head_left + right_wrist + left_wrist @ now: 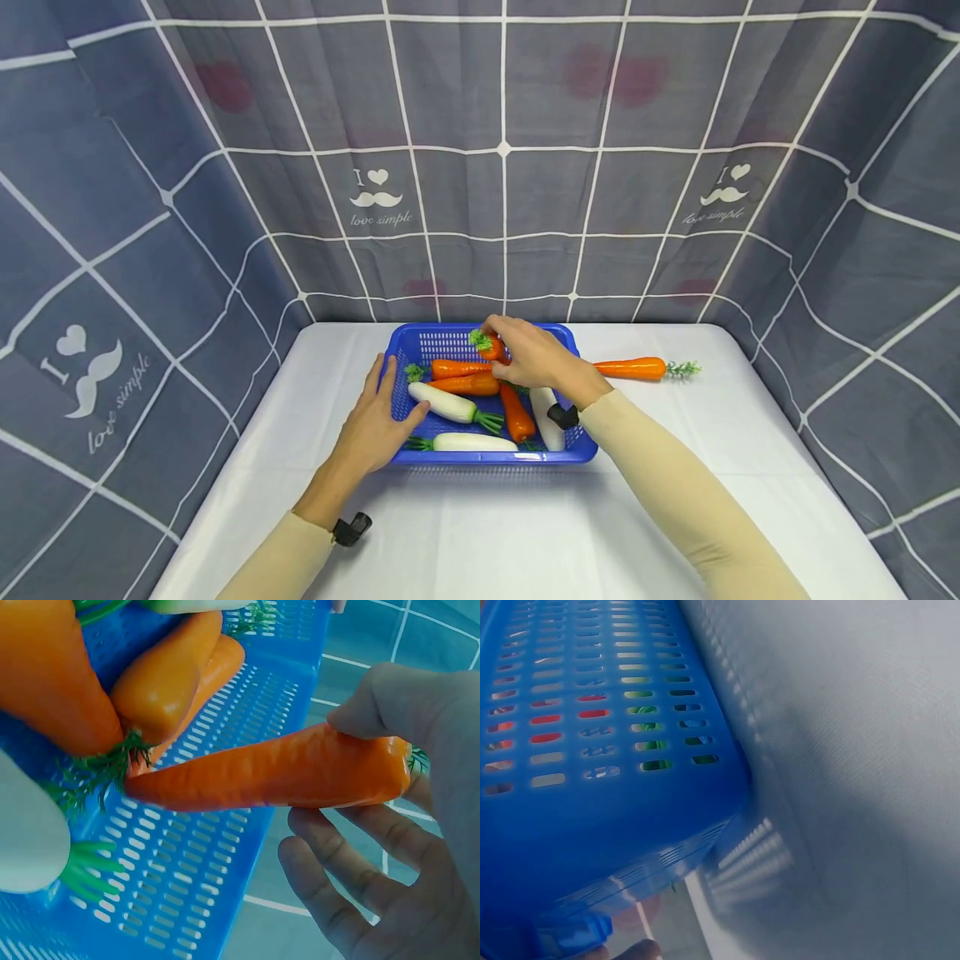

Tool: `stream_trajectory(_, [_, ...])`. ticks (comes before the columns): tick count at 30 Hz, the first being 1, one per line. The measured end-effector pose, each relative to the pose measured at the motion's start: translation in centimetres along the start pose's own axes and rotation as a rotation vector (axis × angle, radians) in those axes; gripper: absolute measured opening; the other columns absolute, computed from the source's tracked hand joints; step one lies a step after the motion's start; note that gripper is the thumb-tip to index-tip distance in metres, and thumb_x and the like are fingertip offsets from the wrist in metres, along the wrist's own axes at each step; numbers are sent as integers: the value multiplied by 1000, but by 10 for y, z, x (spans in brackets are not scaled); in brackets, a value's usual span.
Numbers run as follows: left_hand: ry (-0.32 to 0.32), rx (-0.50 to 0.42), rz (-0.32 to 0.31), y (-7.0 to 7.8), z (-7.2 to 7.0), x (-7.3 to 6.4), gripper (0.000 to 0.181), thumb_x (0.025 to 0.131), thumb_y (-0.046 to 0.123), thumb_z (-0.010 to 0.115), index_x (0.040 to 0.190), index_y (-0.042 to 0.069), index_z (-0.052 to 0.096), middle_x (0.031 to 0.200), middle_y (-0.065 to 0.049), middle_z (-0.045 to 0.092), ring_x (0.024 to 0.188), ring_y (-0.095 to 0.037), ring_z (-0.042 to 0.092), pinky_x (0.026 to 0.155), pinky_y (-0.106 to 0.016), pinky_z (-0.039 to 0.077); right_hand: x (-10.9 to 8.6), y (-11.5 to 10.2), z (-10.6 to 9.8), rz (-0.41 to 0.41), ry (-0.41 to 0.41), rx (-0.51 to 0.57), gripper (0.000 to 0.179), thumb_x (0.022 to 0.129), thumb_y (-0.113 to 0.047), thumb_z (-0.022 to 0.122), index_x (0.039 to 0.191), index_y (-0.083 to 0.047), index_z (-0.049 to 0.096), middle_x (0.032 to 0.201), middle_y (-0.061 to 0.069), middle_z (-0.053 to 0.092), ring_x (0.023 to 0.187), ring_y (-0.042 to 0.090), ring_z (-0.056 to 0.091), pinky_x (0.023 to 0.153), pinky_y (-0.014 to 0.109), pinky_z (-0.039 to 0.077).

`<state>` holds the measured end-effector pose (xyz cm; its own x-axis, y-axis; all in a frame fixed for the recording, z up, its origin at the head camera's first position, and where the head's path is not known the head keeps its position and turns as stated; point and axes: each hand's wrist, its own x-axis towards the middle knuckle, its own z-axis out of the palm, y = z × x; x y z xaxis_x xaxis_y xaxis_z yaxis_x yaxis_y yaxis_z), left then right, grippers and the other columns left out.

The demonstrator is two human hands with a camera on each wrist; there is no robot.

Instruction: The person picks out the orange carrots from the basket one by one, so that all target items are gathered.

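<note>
1. The right hand point(528, 354) is pinching a carrot point(270, 772) near its thick, leafy end, thumb on one side and fingers on the other.
2. That carrot is hanging over the far part of the blue basket point(487, 457), its narrow tip pointing inward; whether the tip is touching anything below is hard to call from here.
3. Over on the near left corner, the left hand point(378, 425) is resting on the basket's side, fingers fairly straight and grasping no vegetable, thumb reaching inward over the rim.
4. Inside, two carrots point(461, 383) are lying side by side below the right hand, and another carrot point(517, 417) is slanting toward the front.
5. White radishes are sharing the space: one point(448, 404) is lying by the left thumb, one point(476, 442) is stretching along the front wall, and one point(546, 417) is sitting at the right.
6. Outside, a loose carrot point(633, 368) is lying on the white table point(480, 533), leaves pointing right, its narrow end disappearing behind the right arm.
7. Behind everything, a grey checked cloth point(540, 192) is hanging.
</note>
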<state>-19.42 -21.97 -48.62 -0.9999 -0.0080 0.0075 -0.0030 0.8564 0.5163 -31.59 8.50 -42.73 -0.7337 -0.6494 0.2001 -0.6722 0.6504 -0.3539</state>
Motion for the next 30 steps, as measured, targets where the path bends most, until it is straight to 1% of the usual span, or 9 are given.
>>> stream_trajectory(6, [1, -2, -4, 1, 0, 0, 110, 114, 63, 65, 188, 9, 4, 198, -20, -5, 176, -58, 30, 133, -79, 41, -11, 4, -8, -41, 52, 42, 59, 97, -13, 90, 149, -13, 63, 131, 10, 77, 111, 34, 77, 99, 51, 70])
stream_trajectory(9, [-3, 0, -6, 1, 0, -1, 111, 113, 65, 64, 188, 9, 4, 198, -20, -5, 176, -59, 30, 133, -79, 41, -18, 6, -12, -28, 66, 55, 61, 96, -10, 90, 149, -10, 62, 130, 12, 75, 110, 32, 77, 98, 49, 71])
stream_trajectory(14, [0, -7, -3, 2, -1, -2, 110, 114, 64, 64, 188, 9, 3, 198, -20, -6, 176, -59, 30, 133, -80, 41, -27, 11, -20, -5, 102, 98, 58, 93, -7, 91, 143, -9, 62, 133, 13, 73, 116, 31, 75, 105, 51, 70])
stream_trajectory(17, [1, -9, 1, 2, -2, -1, 110, 114, 62, 65, 188, 9, 3, 198, -20, -6, 176, -59, 30, 133, -80, 41, -32, 17, -23, 11, 129, 127, 51, 94, -7, 91, 136, -10, 62, 126, 10, 73, 110, 29, 74, 102, 50, 71])
stream_trajectory(19, [0, -9, 2, 2, -2, -1, 110, 114, 62, 64, 188, 9, 3, 198, -20, -5, 176, -59, 29, 133, -80, 41, -35, 21, -25, 22, 148, 146, 48, 95, -7, 90, 134, -11, 62, 121, 9, 73, 105, 28, 73, 99, 48, 71])
stream_trajectory(21, [-1, -10, -1, 1, -2, 0, 110, 114, 63, 64, 188, 10, 3, 198, -19, -6, 176, -59, 29, 133, -80, 40, -39, 24, -28, 37, 166, 169, 46, 96, -7, 89, 133, -11, 62, 120, 9, 73, 102, 28, 72, 96, 48, 70])
stream_trajectory(24, [0, -9, -4, 1, -2, 0, 110, 114, 63, 64, 188, 10, 3, 198, -19, -7, 176, -59, 29, 133, -80, 40, -46, 28, -31, 42, 192, 187, 49, 98, -8, 88, 141, -11, 64, 133, 11, 76, 108, 31, 75, 100, 51, 70])
stream_trajectory(27, [0, -12, -6, 0, -2, 0, 110, 114, 62, 64, 188, 11, 3, 198, -19, -7, 176, -59, 29, 133, -80, 40, -52, 33, -34, 33, 225, 189, 53, 100, -10, 88, 149, -15, 66, 146, 10, 76, 119, 33, 78, 107, 56, 69])
stream_trajectory(30, [0, -15, -5, 1, -1, 0, 110, 114, 62, 65, 188, 11, 3, 198, -19, -6, 176, -59, 29, 133, -80, 40, -59, 38, -37, 15, 277, 188, 49, 101, -10, 89, 146, -16, 70, 144, 10, 77, 119, 33, 79, 106, 57, 70])
